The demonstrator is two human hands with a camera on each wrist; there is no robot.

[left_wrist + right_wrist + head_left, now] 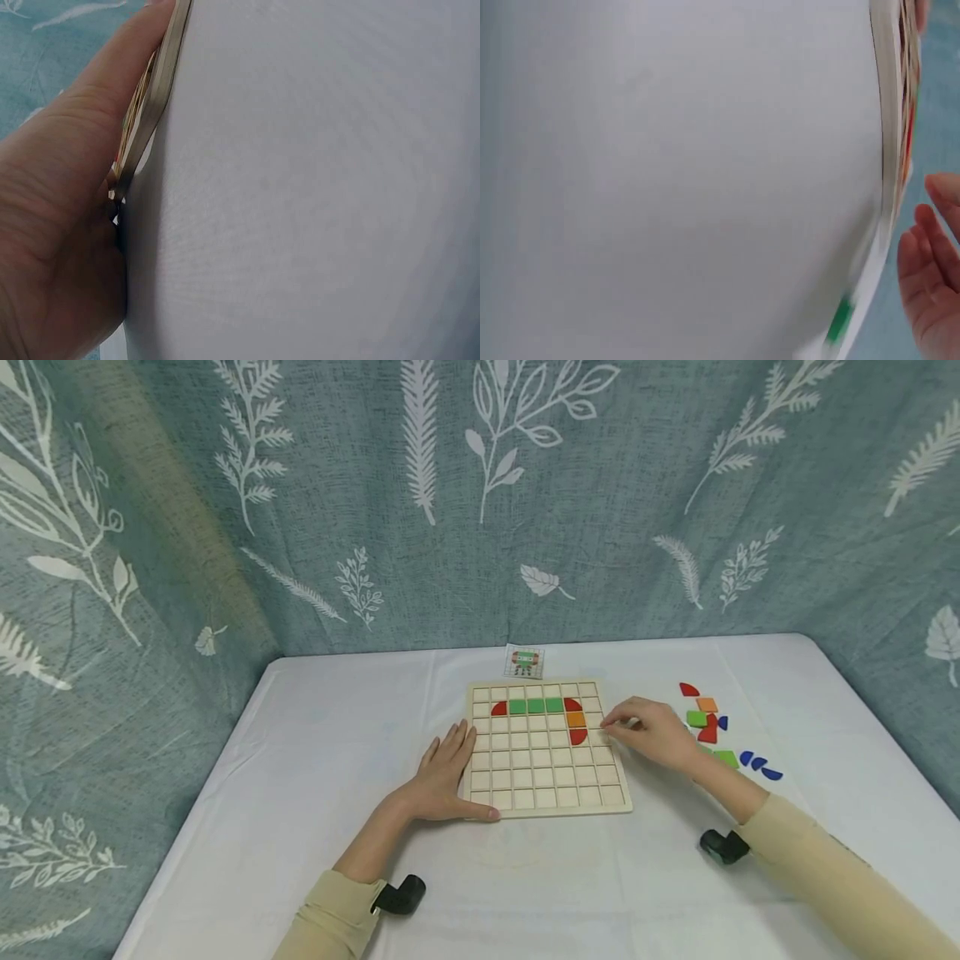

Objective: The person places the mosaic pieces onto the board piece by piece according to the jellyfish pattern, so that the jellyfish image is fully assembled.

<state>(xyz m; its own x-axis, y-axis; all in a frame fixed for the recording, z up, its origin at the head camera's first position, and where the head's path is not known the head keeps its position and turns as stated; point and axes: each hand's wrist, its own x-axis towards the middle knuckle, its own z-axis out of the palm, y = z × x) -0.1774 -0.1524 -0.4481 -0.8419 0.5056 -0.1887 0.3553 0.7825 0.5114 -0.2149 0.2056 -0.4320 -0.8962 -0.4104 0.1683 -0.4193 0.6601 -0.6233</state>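
Observation:
A pale wooden grid board (525, 778) lies flat on the table. Its upper part holds a row of green squares (536, 706) with a red rounded piece (499, 709) at the left end and another at the right. Under the right one sit an orange square (575, 719) and a third red piece (578, 737). My left hand (438, 781) rests with fingers spread along the board's left edge, thumb on the near edge. Beside the right edge hovers my right hand (656, 735), fingers bent; in the right wrist view its thumb and fingers stand apart, with no piece visible between them.
Right of the board lie loose pieces: a red one (688, 690), an orange square (707, 704), a green square (696, 718) and several blue ones (771, 773), some partly behind my right hand. A small picture card (523, 662) lies behind the board, near the curtain (465, 585).

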